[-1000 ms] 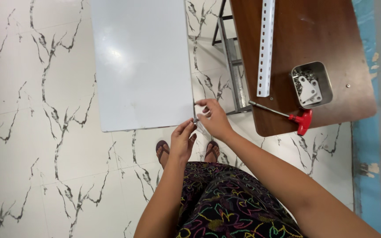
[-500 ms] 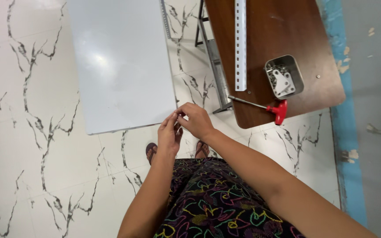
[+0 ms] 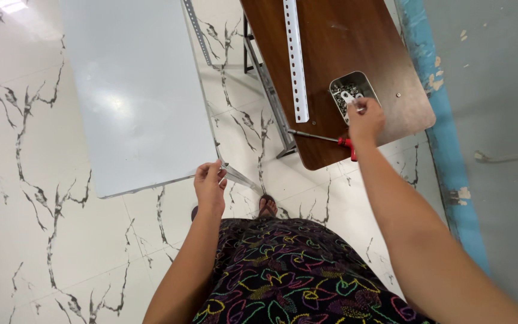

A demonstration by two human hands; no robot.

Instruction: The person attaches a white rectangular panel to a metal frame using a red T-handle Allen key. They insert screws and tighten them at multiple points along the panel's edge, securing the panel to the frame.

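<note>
A large pale grey metal panel point(image 3: 133, 90) stands over the marble floor. My left hand point(image 3: 210, 183) grips the panel's near right corner, where a slotted metal angle bar point(image 3: 241, 176) meets it. My right hand point(image 3: 364, 119) reaches out over a small metal tray point(image 3: 336, 89) of screws and white brackets on the brown wooden table point(image 3: 355, 42). Its fingertips dip into the tray; whether they pinch a piece I cannot tell. Just below that hand lies a red-handled screwdriver point(image 3: 322, 138).
A long white perforated angle bar point(image 3: 295, 60) lies along the table. The table's metal frame point(image 3: 268, 90) stands between the table and the panel. A blue strip point(image 3: 439, 120) runs along the grey wall at right. My feet point(image 3: 266, 206) rest on the white marble floor.
My right hand has left the panel's corner and moved right and up to the tray on the table. My left hand stays at the corner.
</note>
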